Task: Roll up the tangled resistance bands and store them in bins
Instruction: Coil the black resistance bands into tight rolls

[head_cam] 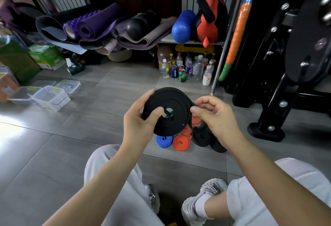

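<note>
The floor (89, 136) is made of large grey tiles, smooth and a little glossy, with a bright reflection at the left. At the back of the room, a low shelf (189, 42) carries rolled yoga mats (93, 26) (purple, grey and black) and a blue foam roller (182, 26) with a grainy surface. Under the shelf stand plastic bottles and drink cans (184, 68). At the right stands a black metal machine frame (279, 91) with shiny bolts.

Transparent rectangular plastic bins (51, 97) sit on the floor at the left, well apart from the hands.

The black resistance band (170, 103), a flat rubber strip wound into a round flat spiral, is held in the air above the floor. The left hand (138, 120) has its grip closed on the coil, with the thumb pressing near the centre hole. The right hand (215, 116) pinches the outer turn at the right edge of the coil in a narrow grip. Below them, already rolled bands lie on the floor close together: a blue band (163, 141), an orange band (180, 142) and a black roll (201, 137).
</note>
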Motion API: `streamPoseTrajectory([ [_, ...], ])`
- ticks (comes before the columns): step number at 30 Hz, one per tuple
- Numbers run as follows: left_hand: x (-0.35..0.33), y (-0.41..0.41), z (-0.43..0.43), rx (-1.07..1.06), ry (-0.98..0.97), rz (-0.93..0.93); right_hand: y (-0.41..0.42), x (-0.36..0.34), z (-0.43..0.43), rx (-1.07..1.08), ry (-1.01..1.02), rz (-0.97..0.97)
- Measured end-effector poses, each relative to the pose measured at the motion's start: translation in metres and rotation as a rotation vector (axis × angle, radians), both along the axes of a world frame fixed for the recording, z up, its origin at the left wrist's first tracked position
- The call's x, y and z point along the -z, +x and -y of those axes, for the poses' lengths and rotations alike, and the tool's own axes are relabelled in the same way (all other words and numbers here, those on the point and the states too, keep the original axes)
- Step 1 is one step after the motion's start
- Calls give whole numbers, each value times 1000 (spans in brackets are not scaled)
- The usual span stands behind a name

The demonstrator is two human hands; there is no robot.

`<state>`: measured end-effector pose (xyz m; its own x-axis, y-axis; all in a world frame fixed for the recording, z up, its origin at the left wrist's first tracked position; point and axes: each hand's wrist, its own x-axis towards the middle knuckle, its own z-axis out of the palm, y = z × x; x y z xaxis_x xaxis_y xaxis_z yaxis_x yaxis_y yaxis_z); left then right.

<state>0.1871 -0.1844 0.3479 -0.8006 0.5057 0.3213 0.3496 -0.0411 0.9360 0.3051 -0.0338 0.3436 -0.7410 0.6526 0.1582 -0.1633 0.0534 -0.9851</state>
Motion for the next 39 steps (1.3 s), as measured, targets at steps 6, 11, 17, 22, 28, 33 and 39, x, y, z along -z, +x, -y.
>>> streamPoseTrajectory([
  [6,5,2,-9,-80,83,144,-4,5,11,94,18,7],
  [11,6,3,-12,-98,114,194,-5,8,12,147,20,-3],
  [17,8,1,-14,-116,118,189,-6,9,13,132,-37,30],
  [22,7,3,-15,-115,113,189,-9,15,16,156,-37,81],
  [28,9,15,-23,-164,174,170,-9,16,21,291,-24,112],
  [33,21,37,-51,-145,153,163,-5,9,7,439,133,261],
  [39,28,36,-103,-96,98,242,-11,2,-39,457,344,376],
])
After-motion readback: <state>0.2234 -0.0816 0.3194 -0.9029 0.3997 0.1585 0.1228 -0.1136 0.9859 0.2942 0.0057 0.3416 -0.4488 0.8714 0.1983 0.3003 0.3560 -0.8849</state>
